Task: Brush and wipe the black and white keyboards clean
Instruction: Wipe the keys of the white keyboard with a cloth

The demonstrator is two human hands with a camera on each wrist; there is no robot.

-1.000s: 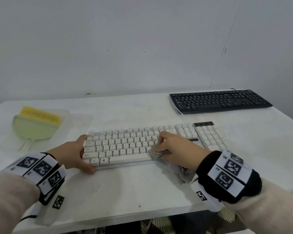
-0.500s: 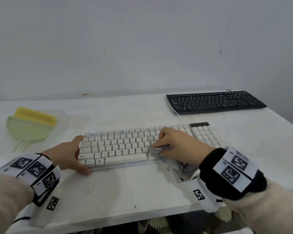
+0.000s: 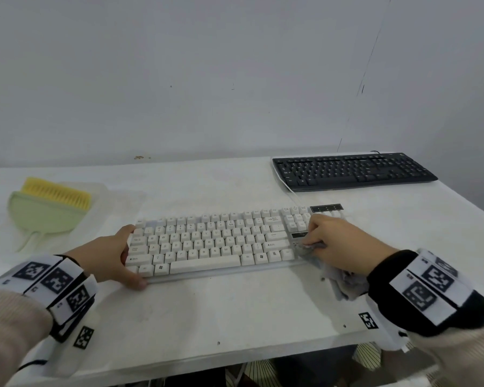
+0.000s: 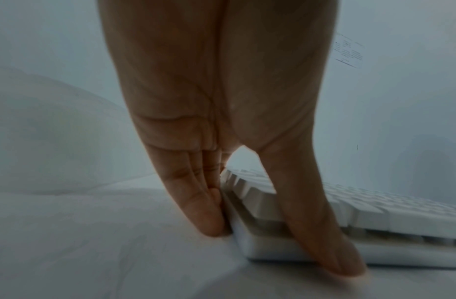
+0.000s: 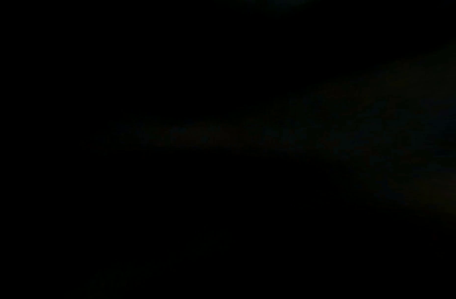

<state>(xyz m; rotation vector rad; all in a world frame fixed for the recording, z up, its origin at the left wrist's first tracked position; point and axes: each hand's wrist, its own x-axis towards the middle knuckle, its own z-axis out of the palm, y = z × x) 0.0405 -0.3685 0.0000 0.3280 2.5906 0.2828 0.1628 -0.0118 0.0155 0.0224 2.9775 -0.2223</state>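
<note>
The white keyboard (image 3: 207, 241) lies across the middle of the table. My left hand (image 3: 129, 256) grips its left end, fingers (image 4: 203, 212) against the side and thumb on the front edge. In the left wrist view the white keyboard (image 4: 375, 212) runs off to the right. My right hand (image 3: 309, 236) holds a crumpled grey cloth (image 3: 344, 283) and presses it on the keys between the main block and the number pad. The black keyboard (image 3: 352, 170) sits at the back right, untouched. The right wrist view is dark.
A pale green hand brush (image 3: 51, 208) with yellow bristles lies on a clear sheet at the back left. The white table (image 3: 235, 311) ends close to me at its front edge. A grey wall stands behind it.
My right hand has slid the cloth rightward along the white keyboard, from the middle keys to the number pad area. My left hand has kept its hold on the left end.
</note>
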